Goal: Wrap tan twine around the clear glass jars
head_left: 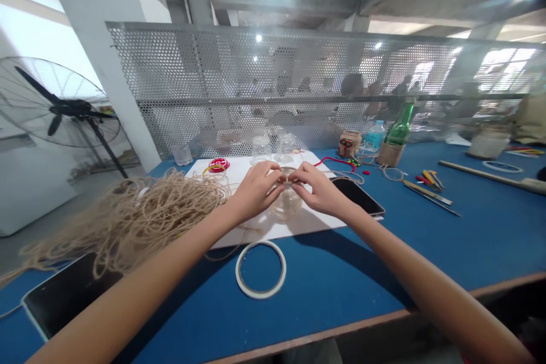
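A clear glass jar [285, 209] stands on a white sheet [298, 230] in front of me. My left hand [259, 186] is at the left of its mouth, thumb and fingers pinched together. From the other side my right hand [316, 187] meets it, also pinched, with the fingertips of both hands almost touching at the jar's rim. Whatever lies between the fingertips is too small to make out. Closer to me, a white roll of tape [261, 294] lies flat on the blue table [307, 301].
A loose heap of jute twine [170, 210] covers the left side, beside a dark tablet [72, 290]. Two glass jars [260, 148] stand behind the sheet. Rightward are a phone [360, 196], a green bottle [401, 125], tweezers [430, 198] and a perforated metal screen [239, 79] behind.
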Motion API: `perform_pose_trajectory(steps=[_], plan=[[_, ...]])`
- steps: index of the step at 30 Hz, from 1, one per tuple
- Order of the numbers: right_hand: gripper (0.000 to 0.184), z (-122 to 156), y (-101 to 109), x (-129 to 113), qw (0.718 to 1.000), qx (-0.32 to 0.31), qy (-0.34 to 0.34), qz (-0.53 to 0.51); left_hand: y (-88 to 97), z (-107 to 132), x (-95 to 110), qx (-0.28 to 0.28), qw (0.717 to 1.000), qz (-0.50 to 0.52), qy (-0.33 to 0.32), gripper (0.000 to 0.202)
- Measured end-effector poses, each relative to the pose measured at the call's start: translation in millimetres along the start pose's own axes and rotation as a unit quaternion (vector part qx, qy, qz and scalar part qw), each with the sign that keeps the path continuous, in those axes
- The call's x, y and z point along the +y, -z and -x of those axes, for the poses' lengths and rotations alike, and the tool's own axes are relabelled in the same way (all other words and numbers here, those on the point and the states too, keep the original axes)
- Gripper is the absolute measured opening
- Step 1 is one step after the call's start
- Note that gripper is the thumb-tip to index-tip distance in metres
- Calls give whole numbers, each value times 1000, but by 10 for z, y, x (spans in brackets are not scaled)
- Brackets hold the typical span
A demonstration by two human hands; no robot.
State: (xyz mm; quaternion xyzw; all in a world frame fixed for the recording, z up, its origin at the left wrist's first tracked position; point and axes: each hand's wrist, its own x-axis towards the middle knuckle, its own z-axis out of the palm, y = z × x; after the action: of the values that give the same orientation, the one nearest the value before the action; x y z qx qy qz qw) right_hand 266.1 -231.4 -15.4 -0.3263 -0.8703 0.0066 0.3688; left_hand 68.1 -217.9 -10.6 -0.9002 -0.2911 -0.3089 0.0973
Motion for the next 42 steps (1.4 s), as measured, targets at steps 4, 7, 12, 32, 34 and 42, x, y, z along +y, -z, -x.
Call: perform_pose_trajectory(steps=[4, 7, 12, 32, 34, 42], plan=[[12, 8, 5, -7, 1000, 0, 4, 2, -6, -74, -22, -34, 999, 17, 2, 17], [10, 12, 5, -9, 1000, 0, 3, 4, -6, -108, -32, -39, 999, 9, -10, 22], [8, 4, 12, -18, 1000, -5, 6, 15, -20, -154, -39, -36, 999, -1, -34, 24], [20, -82, 7, -33, 967, -2, 88, 238, 134, -139, -66, -105, 967, -192, -127, 16], [23, -118, 12, -27, 950, -13, 120, 287, 165, -158, -48, -97, 957, -232, -146, 16], [25, -168, 29, 17, 888, -64, 219, 400, 185, -176, -22, -56, 932, -298, -199, 23]])
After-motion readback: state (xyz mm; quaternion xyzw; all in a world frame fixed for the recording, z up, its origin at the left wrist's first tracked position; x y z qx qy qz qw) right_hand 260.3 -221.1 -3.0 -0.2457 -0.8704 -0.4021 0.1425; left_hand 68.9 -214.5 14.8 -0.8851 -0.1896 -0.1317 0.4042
